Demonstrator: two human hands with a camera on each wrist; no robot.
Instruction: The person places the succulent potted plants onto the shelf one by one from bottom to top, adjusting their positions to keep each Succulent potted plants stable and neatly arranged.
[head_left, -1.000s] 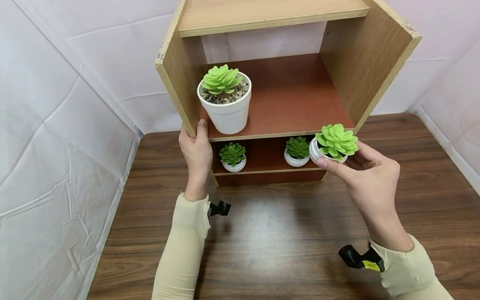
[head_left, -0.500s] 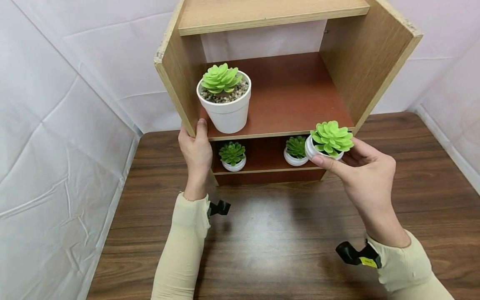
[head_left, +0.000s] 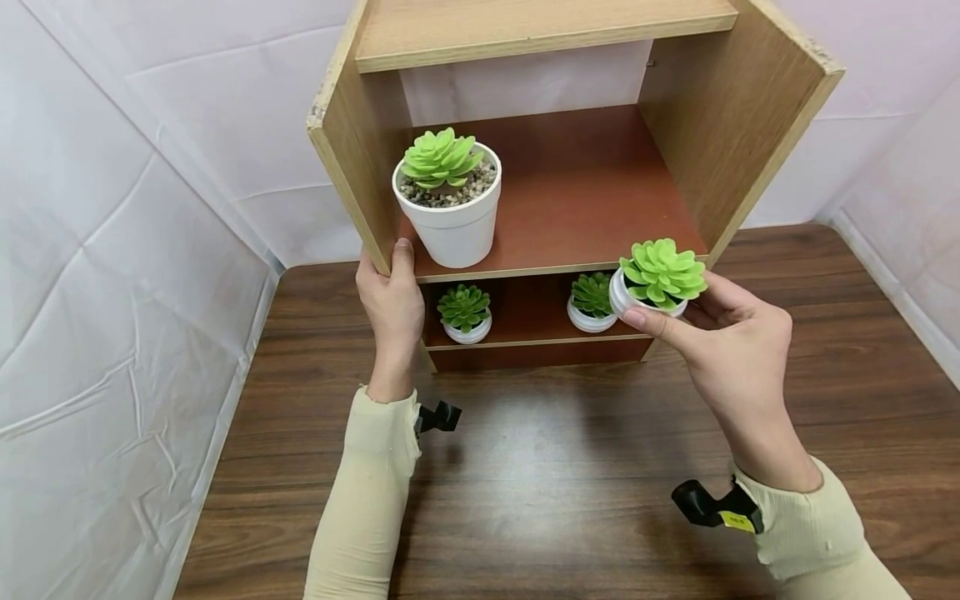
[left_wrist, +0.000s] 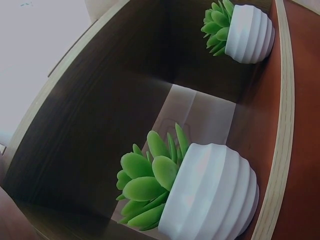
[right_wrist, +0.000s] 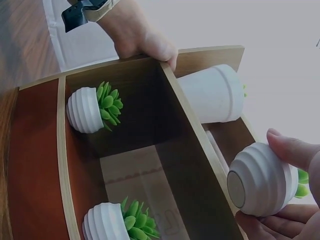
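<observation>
My right hand point(head_left: 738, 350) holds a small potted succulent point(head_left: 663, 273) by its ribbed white pot, thumb on the near side. It hovers in front of the wooden shelf unit's point(head_left: 765, 125) right side, tilted a little. On the left, my left hand point(head_left: 392, 304) grips the unit's side panel, thumb at the front edge. A larger potted succulent point(head_left: 457, 225) with pebbles stands on the middle shelf point(head_left: 592, 192), near that panel. On the lower shelf sit two small potted succulents, a left one point(head_left: 467, 315) and a right one point(head_left: 591, 304); both also show in the wrist views.
The shelf unit stands at the back of a dark wooden table point(head_left: 525, 475). An upper shelf point(head_left: 540, 29) spans the unit above the larger pot. White sheeting point(head_left: 135, 292) lines the left, back and right sides.
My right hand has moved slightly left and up with the small potted succulent, then nearly stopped. The left hand keeps its hold on the side panel.
</observation>
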